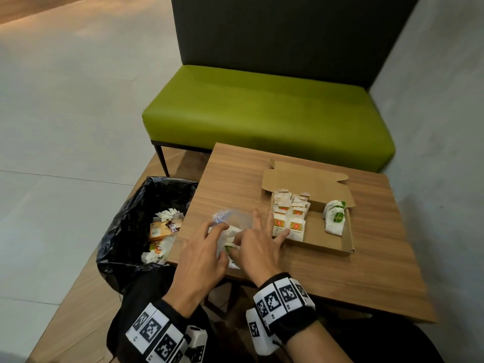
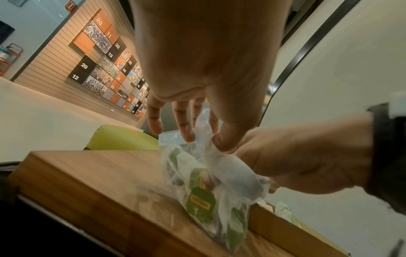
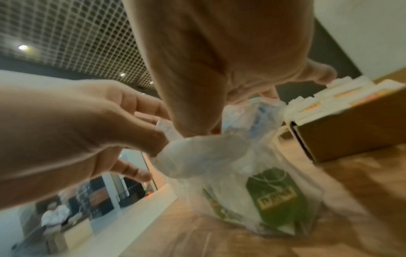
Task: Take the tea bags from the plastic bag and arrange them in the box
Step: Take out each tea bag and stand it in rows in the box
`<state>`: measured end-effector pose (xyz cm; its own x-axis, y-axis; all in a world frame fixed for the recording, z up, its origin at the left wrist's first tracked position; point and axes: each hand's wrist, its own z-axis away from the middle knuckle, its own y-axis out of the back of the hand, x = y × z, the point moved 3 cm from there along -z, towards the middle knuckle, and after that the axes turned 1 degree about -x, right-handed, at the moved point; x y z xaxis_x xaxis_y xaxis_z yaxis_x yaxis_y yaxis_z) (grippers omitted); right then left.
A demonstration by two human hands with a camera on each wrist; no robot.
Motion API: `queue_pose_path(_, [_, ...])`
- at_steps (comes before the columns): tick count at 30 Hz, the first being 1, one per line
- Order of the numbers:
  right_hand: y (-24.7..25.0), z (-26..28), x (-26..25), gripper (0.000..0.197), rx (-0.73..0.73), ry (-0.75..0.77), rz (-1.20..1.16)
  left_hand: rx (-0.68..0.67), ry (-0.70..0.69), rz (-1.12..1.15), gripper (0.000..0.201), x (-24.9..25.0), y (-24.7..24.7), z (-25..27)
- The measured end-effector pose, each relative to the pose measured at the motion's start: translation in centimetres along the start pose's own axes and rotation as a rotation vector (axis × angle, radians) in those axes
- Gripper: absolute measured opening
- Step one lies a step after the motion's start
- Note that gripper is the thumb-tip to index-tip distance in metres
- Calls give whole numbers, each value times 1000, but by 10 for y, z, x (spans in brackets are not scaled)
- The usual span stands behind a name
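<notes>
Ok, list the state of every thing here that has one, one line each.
plastic bag: on the table, top bunched, green-tagged tea bags inside.
cardboard box: lid open, partly filled.
red-tagged tea bags: standing in rows, box's left side.
green-tagged tea bags: stacked, box's right side.
left hand: pinching the bag's top.
right hand: pinching the bag's top.
bin: open, holding rubbish.

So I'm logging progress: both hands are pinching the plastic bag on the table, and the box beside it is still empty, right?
Not quite. The left hand and right hand do pinch the bag on the table, but the box is not empty: the head view shows rows of red-tagged tea bags and some green-tagged ones inside.
</notes>
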<state>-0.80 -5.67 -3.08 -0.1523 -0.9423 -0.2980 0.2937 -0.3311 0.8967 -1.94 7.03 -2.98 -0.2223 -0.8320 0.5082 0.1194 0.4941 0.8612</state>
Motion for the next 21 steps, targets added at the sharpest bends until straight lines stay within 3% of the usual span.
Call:
queue_pose_path(4, [5,1,22,4,182,-6,-502,19,39,55,56,-11,1,-4])
queue_pose_path(6, [11,4,34,10,280,-13,-749,37,66,75,54,-16,1,-10])
queue_pose_path(10, [26,13,55,8,420,16,-1030,-1,92,73,50,-15,-1,-26])
queue_pose_path(13, [36,22,69,5,454,43,-1171,-31,56,46,42,-9,1,-32])
queue_pose_path(16, [36,27,80,3,426,16,-1289,77,-42,50,29,8,7,-27])
queue_pose_path(18, [33,29,83,4,377,1,-1385,156,-117,186,26,30,11,-19])
queue_pose_path(21, [29,35,83,19,314,14,-1469,12,-87,589,29,64,3,-12])
